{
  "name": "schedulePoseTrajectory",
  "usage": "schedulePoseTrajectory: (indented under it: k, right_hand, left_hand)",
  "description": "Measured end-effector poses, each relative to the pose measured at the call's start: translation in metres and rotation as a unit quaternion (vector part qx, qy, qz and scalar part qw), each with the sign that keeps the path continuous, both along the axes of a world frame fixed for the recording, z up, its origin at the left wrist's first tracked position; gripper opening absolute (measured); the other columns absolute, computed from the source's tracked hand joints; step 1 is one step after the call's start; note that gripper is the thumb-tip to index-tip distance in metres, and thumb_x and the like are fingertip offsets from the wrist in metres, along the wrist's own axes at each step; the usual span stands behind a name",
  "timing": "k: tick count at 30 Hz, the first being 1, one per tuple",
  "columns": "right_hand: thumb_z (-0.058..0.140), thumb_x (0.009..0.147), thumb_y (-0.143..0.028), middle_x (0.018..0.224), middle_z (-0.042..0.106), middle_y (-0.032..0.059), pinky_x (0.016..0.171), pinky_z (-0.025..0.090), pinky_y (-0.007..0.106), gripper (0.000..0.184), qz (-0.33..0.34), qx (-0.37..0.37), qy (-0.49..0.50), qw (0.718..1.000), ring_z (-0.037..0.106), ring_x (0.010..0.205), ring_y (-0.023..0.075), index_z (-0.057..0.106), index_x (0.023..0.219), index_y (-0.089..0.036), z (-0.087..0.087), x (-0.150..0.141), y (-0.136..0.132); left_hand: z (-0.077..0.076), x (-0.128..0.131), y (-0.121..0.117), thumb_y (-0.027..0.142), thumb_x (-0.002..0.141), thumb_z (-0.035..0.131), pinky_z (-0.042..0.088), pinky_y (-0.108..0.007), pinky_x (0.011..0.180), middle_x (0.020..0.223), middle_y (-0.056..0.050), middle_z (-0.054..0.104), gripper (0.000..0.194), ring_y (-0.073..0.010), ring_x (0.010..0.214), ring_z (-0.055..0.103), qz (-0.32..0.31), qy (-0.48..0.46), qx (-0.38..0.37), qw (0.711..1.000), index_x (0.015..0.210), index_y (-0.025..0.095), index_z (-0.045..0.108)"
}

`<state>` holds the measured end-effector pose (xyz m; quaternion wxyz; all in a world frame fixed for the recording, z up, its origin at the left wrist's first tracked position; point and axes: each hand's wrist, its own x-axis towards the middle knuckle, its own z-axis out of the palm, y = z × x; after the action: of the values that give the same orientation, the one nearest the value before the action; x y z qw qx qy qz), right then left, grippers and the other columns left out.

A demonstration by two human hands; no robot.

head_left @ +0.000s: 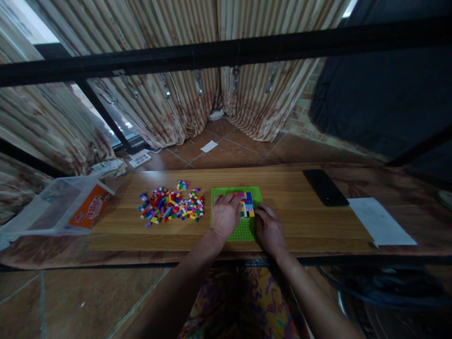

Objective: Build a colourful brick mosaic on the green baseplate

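Observation:
A green studded baseplate (243, 233) lies on the wooden board, with a block of coloured toy bricks (248, 203) in blue, white, yellow and red built on it. My left hand (228, 214) rests over the left part of the plate. Its fingers are bent together, tips down at the left side of the brick block, and whatever they pinch is hidden. At the plate's right edge is my right hand (270, 228), fingers curled and touching the rim beside the bricks. Loose bricks (171, 205) of many colours lie in a spread pile left of the plate.
A clear plastic box (52, 202) with an orange label stands at the far left. To the right lie a black phone (325, 188) and a white sheet of paper (383, 221). A dark metal bar (212, 54) crosses beyond the wooden board (141, 240), before striped curtains.

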<state>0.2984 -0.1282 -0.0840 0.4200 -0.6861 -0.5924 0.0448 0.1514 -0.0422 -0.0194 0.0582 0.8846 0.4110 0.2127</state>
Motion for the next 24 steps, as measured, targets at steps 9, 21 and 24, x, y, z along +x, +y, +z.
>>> schedulePoseTrajectory:
  k: [9,21,24]
  right_hand:
    - [0.042,0.090,-0.021,0.124,0.063,0.0141,0.102,0.048,0.050,0.032,-0.001,0.004,-0.001,1.000,0.057,0.117,0.0277,0.072,0.104,-0.019,-0.002,0.001,0.000]
    - [0.039,0.092,-0.021,0.124,0.061,0.0161,0.103,0.047,0.047,0.034,-0.001,-0.006,-0.026,1.000,0.057,0.117,0.0281,0.071,0.104,-0.016,0.000,0.000,-0.002]
    - [0.038,0.092,-0.021,0.124,0.061,0.0181,0.103,0.047,0.047,0.036,0.002,-0.011,-0.031,0.999,0.057,0.117,0.0297,0.071,0.104,-0.013,0.001,-0.001,-0.002]
  left_hand:
    - [-0.007,0.001,0.001,0.026,0.093,0.048,0.039,-0.038,0.087,0.090,-0.006,0.065,0.023,-0.0204,0.087,0.057,-0.021,0.025,0.029,0.999,0.090,0.023,0.070]
    - [0.005,0.010,-0.011,0.017,0.093,0.043,0.039,-0.043,0.088,0.088,-0.011,0.066,0.025,-0.0250,0.089,0.060,-0.010,0.110,0.054,0.992,0.092,0.014,0.068]
    - [0.008,0.011,-0.017,0.014,0.094,0.041,0.039,-0.044,0.088,0.093,-0.012,0.066,0.026,-0.0268,0.092,0.060,-0.010,0.125,0.059,0.990,0.097,0.011,0.067]
